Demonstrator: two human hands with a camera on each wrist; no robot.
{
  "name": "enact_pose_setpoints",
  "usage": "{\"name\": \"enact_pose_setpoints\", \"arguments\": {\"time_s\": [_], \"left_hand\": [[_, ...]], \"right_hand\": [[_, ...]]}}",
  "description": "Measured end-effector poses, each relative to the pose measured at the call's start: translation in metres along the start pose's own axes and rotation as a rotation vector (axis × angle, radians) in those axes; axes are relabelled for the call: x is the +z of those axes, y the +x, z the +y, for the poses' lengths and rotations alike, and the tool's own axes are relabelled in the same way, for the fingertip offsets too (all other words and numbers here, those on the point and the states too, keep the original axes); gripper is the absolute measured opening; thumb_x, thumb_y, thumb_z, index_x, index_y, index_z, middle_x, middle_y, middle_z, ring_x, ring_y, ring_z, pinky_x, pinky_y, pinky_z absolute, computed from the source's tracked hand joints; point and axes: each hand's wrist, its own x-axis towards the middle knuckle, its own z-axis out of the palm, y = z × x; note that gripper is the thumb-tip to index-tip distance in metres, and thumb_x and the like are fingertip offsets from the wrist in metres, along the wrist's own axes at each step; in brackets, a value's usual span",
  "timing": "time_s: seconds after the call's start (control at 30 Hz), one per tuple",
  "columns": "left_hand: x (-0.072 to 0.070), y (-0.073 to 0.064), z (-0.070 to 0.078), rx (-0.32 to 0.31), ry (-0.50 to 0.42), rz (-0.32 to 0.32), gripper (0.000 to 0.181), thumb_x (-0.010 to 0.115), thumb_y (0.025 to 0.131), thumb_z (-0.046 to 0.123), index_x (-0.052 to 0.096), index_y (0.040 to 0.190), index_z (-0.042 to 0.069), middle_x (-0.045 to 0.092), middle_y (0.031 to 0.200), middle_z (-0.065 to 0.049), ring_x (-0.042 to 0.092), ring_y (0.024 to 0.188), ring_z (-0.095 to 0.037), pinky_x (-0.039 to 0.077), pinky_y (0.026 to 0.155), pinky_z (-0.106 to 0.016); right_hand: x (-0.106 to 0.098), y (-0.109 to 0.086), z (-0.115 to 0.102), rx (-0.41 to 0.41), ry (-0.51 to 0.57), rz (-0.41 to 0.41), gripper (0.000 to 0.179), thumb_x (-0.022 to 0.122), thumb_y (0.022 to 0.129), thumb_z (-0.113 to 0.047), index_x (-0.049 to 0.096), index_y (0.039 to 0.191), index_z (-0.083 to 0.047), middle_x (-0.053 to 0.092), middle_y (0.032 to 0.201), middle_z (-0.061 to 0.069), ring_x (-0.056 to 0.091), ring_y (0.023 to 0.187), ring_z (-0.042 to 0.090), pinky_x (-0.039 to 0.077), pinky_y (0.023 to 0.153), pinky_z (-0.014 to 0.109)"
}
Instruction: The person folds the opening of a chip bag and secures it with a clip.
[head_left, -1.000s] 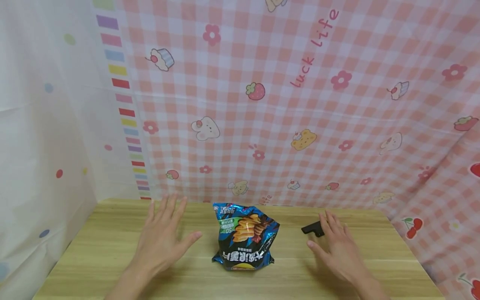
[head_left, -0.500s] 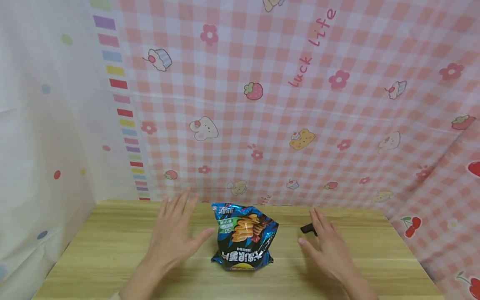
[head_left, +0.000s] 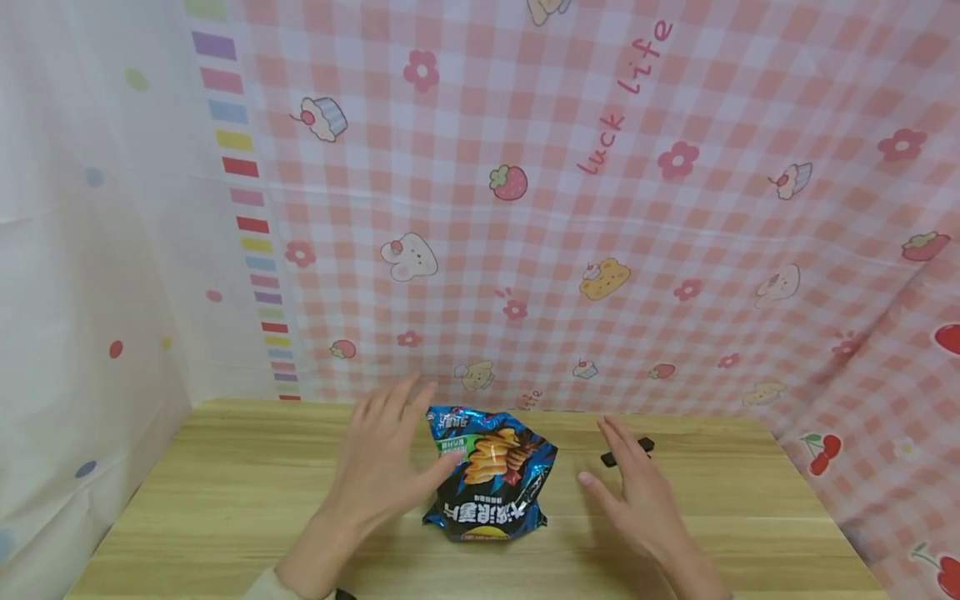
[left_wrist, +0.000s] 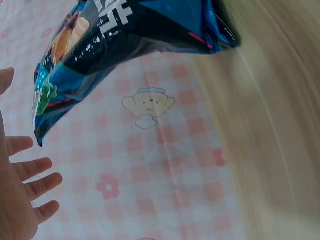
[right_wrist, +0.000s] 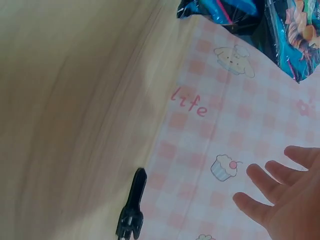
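Note:
A blue and black bag of potato chips (head_left: 495, 475) stands on the wooden table, its printing upside down to me. At its left side, my left hand (head_left: 382, 471) is spread with straight fingers, the thumb overlapping the bag's edge in the head view. In the left wrist view the bag (left_wrist: 115, 37) is above those fingertips. My right hand (head_left: 637, 504) hovers to the right of the bag, fingers extended and holding nothing. Beyond it lies a small black tool (head_left: 613, 457), partly hidden by the fingers; the right wrist view shows its pronged, hand-like end (right_wrist: 131, 220).
Behind the table (head_left: 225, 492) hangs a pink checked cloth (head_left: 465, 317) with cartoon prints. A white dotted cloth (head_left: 90, 275) closes off the left side, and more patterned cloth (head_left: 900, 400) hangs at the right.
My left hand has moved right until its thumb overlaps the bag in view. My right hand has shifted left toward the bag, uncovering the black tool's right end. Bag and tool stay put.

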Motion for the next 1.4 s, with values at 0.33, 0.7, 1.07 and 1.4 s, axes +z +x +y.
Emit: {"name": "enact_pose_setpoints", "arguments": {"time_s": [0.33,0.7,1.07,1.4], "left_hand": [[0.012,0.017,0.015,0.148,0.005,0.109,0.072,0.077,0.081,0.059,0.064,0.132,0.009,0.065,0.130,-0.014,0.060,0.120,-0.034,0.044,0.105,-0.056],[0.025,0.026,0.033,0.180,0.053,0.088,0.061,0.075,0.085,0.057,0.069,0.123,0.010,0.069,0.114,-0.009,0.063,0.109,-0.030,0.047,0.099,-0.050],[0.032,0.032,0.047,0.147,0.106,-0.012,0.059,0.071,0.091,0.057,0.070,0.126,0.010,0.073,0.116,-0.007,0.064,0.107,-0.027,0.048,0.094,-0.046],[0.037,0.034,0.050,0.136,0.105,-0.009,0.051,0.076,0.087,0.052,0.072,0.117,0.011,0.073,0.106,-0.004,0.062,0.097,-0.023,0.046,0.084,-0.039]], "right_hand": [[0.009,0.005,-0.016,0.044,0.169,0.064,0.064,0.075,0.098,-0.031,0.049,0.152,-0.008,0.049,0.155,0.017,0.050,0.136,0.044,0.042,0.102,0.073],[0.025,0.011,-0.032,0.034,0.331,0.099,0.047,0.078,0.095,-0.016,0.062,0.138,-0.007,0.069,0.129,0.005,0.067,0.110,0.023,0.055,0.091,0.043],[0.034,0.016,-0.044,0.196,0.466,0.096,0.025,0.079,0.095,-0.016,0.075,0.119,-0.010,0.074,0.104,-0.002,0.067,0.098,0.019,0.053,0.092,0.043],[0.037,0.018,-0.048,0.252,0.531,0.114,0.013,0.076,0.097,-0.009,0.076,0.109,-0.009,0.075,0.097,-0.001,0.068,0.089,0.016,0.054,0.082,0.031]]}}
